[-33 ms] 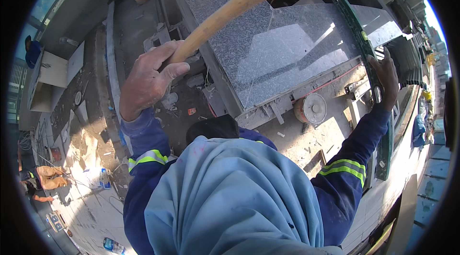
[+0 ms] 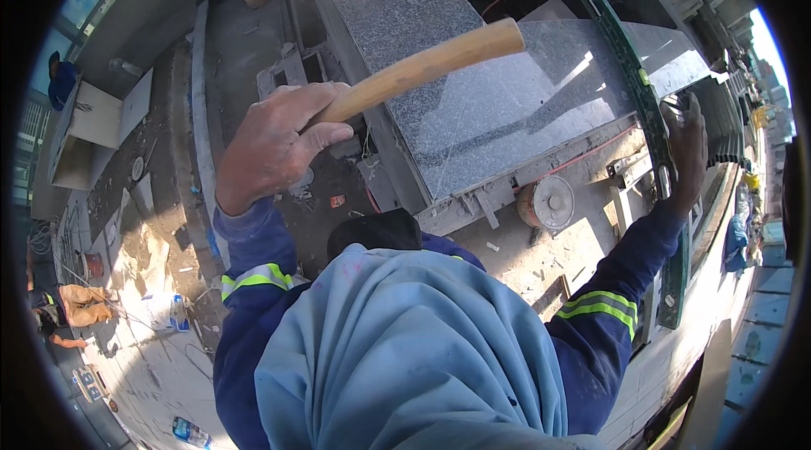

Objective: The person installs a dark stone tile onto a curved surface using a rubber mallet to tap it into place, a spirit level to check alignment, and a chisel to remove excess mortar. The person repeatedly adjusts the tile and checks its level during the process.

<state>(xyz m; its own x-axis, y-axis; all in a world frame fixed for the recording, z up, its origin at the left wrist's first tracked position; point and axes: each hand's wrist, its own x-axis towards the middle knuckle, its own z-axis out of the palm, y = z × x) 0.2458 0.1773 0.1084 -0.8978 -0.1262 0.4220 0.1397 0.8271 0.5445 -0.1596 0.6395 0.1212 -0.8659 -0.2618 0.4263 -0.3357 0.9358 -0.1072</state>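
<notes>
My left hand (image 2: 279, 146) grips a curved pale wooden handle (image 2: 422, 63), which slants up to the right over grey speckled stone slabs (image 2: 456, 137). The handle's lower end and anything attached to it are hidden behind my hand. My right hand (image 2: 684, 146) is closed around a long green spirit level (image 2: 629, 57), which runs from the top of the view down along the right side of the slabs. A light blue hood or cloth (image 2: 405, 340) fills the lower middle of the view.
A round lidded bucket (image 2: 547, 201) stands below the slabs' front edge amid debris. Boards (image 2: 84, 129) stand at the left, near a person (image 2: 63, 82) in blue. Another person (image 2: 76, 306) is at the lower left. A blue-labelled bottle (image 2: 190, 431) lies on the tiled floor.
The wooden handle has tilted lower, its upper end moving down and right. My left hand has shifted slightly right, and the surroundings sit a little differently in the view.
</notes>
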